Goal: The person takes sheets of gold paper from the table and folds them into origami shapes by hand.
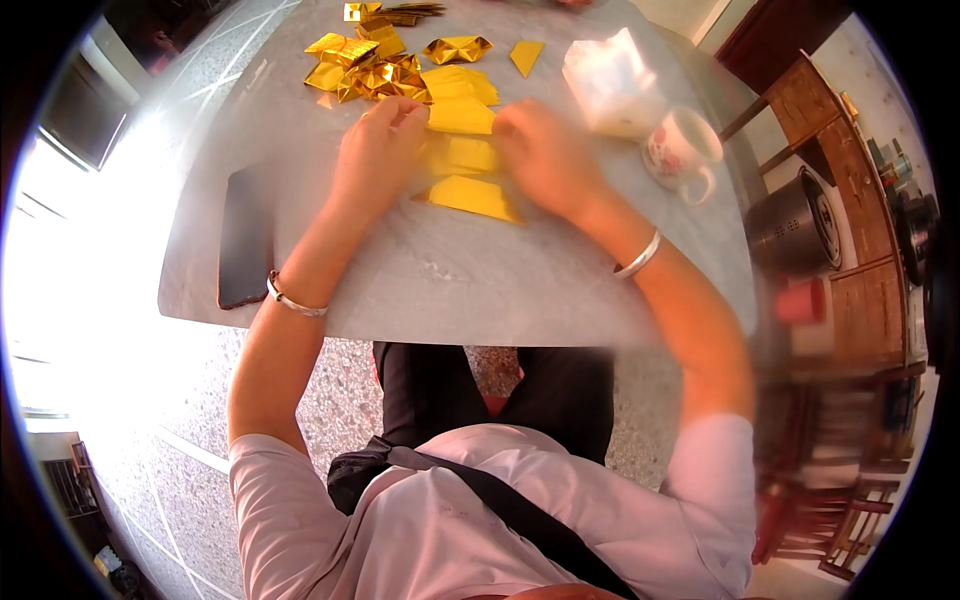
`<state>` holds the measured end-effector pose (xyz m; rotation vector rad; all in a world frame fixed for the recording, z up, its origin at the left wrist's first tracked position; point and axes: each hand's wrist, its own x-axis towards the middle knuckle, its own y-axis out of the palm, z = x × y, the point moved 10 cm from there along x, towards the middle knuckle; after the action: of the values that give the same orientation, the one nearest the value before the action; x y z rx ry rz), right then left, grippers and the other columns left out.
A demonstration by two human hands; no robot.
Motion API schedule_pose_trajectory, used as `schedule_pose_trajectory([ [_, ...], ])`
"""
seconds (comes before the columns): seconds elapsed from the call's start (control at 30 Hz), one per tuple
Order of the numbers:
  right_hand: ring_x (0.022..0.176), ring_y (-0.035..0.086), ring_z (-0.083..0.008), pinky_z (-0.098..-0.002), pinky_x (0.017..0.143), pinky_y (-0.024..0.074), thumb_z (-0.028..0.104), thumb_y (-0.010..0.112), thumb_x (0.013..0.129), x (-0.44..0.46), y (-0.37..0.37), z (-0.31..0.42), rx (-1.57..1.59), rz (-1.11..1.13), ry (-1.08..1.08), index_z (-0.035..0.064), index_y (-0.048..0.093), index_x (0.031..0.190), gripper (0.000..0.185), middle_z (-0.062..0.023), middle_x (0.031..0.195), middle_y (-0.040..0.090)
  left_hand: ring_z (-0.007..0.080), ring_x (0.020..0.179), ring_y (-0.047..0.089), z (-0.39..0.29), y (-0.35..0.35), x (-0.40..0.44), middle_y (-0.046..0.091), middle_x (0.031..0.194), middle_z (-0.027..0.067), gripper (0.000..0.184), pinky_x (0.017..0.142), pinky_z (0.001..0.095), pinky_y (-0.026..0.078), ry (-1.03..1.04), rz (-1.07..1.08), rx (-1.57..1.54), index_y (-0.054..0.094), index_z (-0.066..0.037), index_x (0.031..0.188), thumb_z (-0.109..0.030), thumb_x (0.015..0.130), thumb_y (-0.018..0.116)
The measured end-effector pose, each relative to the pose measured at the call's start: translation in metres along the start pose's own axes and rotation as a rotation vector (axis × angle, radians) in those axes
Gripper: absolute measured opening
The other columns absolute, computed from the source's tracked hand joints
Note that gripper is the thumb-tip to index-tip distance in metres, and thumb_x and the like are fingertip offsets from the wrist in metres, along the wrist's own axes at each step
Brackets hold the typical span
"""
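Several yellow folded papers lie in a column on the grey table between my hands. My left hand (pixel 382 148) has its fingertips pinched at the left edge of one yellow paper (pixel 461 116). At that paper's right edge, the curled fingers of my right hand (pixel 545 152) grip it, slightly blurred. Nearer to me lie a blurred yellow folded paper (pixel 462 156) and a trapezoid-shaped yellow folded paper (pixel 472 198). Just beyond my left hand is a pile of shiny gold folded papers (pixel 375 75). A single gold boat-shaped paper (pixel 458 49) sits beside that pile.
A dark phone (pixel 246 238) lies at the left of the table (pixel 450 290). On the right stand a white plastic packet (pixel 612 80) and a flowered mug (pixel 682 150). A small yellow piece (pixel 526 56) lies toward the back. Wooden furniture (pixel 850 170) stands beyond the right edge.
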<state>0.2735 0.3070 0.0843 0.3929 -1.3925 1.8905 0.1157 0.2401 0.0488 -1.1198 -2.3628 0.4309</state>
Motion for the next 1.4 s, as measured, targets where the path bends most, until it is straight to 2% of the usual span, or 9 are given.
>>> schedule_pose_trajectory([
  [0.1, 0.071, 0.056, -0.0309, -0.0404, 0.062, 0.0432, 0.007, 0.057, 0.081, 0.002, -0.005, 0.005, 0.036, -0.017, -0.017, 0.0041, 0.054, 0.084, 0.005, -0.0109, 0.078, 0.056, 0.0065, 0.07, 0.048, 0.004, 0.004, -0.001, 0.059, 0.082, -0.0002, 0.027, 0.063, 0.0197, 0.039, -0.075, 0.047, -0.11, 0.06, -0.002, 0.103, -0.026, 0.094, 0.051],
  [0.2, 0.07, 0.055, -0.0307, -0.0391, 0.061, 0.0429, 0.006, 0.057, 0.082, 0.002, -0.009, 0.005, 0.092, -0.072, -0.043, 0.0037, 0.052, 0.084, 0.005, -0.0108, 0.077, 0.055, 0.005, 0.067, 0.045, 0.006, 0.007, -0.003, 0.057, 0.08, -0.0013, 0.028, 0.058, 0.0179, 0.036, -0.167, 0.07, -0.322, 0.061, -0.002, 0.103, -0.027, 0.093, 0.052],
  [0.4, 0.068, 0.056, -0.0266, -0.0354, 0.061, 0.0446, 0.01, 0.06, 0.083, 0.002, -0.017, 0.015, 0.068, -0.115, -0.158, 0.0037, 0.054, 0.09, 0.011, -0.0104, 0.078, 0.056, 0.0054, 0.06, 0.045, 0.009, 0.019, -0.008, 0.055, 0.074, -0.0006, 0.019, 0.054, 0.017, 0.036, -0.26, 0.295, -0.544, 0.06, -0.001, 0.101, -0.017, 0.091, 0.056],
  [0.5, 0.068, 0.059, -0.0209, -0.0304, 0.06, 0.0461, 0.012, 0.063, 0.083, 0.004, -0.017, -0.001, 0.333, -0.099, 0.11, 0.0025, 0.059, 0.094, 0.015, -0.0104, 0.082, 0.061, 0.0057, 0.059, 0.047, 0.002, 0.014, -0.005, 0.055, 0.072, -0.0004, 0.016, 0.054, 0.0186, 0.038, -0.17, 0.228, -0.537, 0.06, 0.0, 0.101, -0.012, 0.09, 0.056],
  [0.6, 0.068, 0.06, -0.0166, -0.0267, 0.059, 0.0466, 0.014, 0.065, 0.083, 0.003, 0.0, -0.021, 0.335, 0.146, 0.336, 0.0009, 0.062, 0.092, 0.017, -0.0109, 0.084, 0.064, 0.0059, 0.061, 0.048, -0.007, 0.01, -0.003, 0.055, 0.073, -0.0001, 0.016, 0.056, 0.0196, 0.041, -0.079, 0.179, -0.514, 0.059, 0.0, 0.102, -0.011, 0.091, 0.057],
  [0.8, 0.062, 0.056, -0.0235, -0.0307, 0.056, 0.0443, 0.01, 0.064, 0.081, 0.006, -0.022, 0.0, 0.16, -0.133, -0.048, 0.0007, 0.061, 0.083, 0.01, -0.0104, 0.075, 0.059, 0.0058, 0.065, 0.052, -0.005, 0.012, -0.006, 0.057, 0.079, 0.0011, 0.02, 0.06, 0.0196, 0.044, -0.128, 0.242, -0.563, 0.058, 0.0, 0.103, -0.017, 0.093, 0.054],
  [0.9, 0.061, 0.054, -0.0269, -0.0332, 0.055, 0.0429, 0.007, 0.064, 0.08, 0.005, -0.024, 0.006, 0.142, -0.148, -0.081, 0.0015, 0.061, 0.082, 0.007, -0.0099, 0.074, 0.057, 0.0061, 0.069, 0.053, -0.002, 0.016, -0.006, 0.059, 0.081, 0.002, 0.021, 0.062, 0.0202, 0.045, -0.14, 0.276, -0.615, 0.058, 0.0, 0.104, -0.017, 0.095, 0.051],
  [1.2, 0.067, 0.062, -0.0204, -0.0285, 0.058, 0.0505, 0.017, 0.067, 0.081, 0.005, -0.017, 0.0, 0.227, -0.101, 0.036, -0.0011, 0.06, 0.091, 0.022, -0.0127, 0.082, 0.059, 0.0081, 0.072, 0.055, -0.01, 0.017, -0.007, 0.064, 0.089, 0.0066, 0.02, 0.067, 0.0227, 0.048, -0.072, 0.257, -0.594, 0.059, 0.002, 0.107, -0.012, 0.094, 0.051],
  [1.4, 0.063, 0.061, -0.0209, -0.0285, 0.057, 0.0498, 0.02, 0.068, 0.08, 0.003, -0.013, -0.005, 0.261, -0.098, 0.102, -0.0002, 0.061, 0.09, 0.023, -0.0122, 0.082, 0.058, 0.0085, 0.074, 0.057, -0.016, 0.018, -0.008, 0.064, 0.089, 0.0061, 0.02, 0.07, 0.0231, 0.049, -0.039, 0.238, -0.569, 0.058, 0.002, 0.108, -0.008, 0.092, 0.053],
])
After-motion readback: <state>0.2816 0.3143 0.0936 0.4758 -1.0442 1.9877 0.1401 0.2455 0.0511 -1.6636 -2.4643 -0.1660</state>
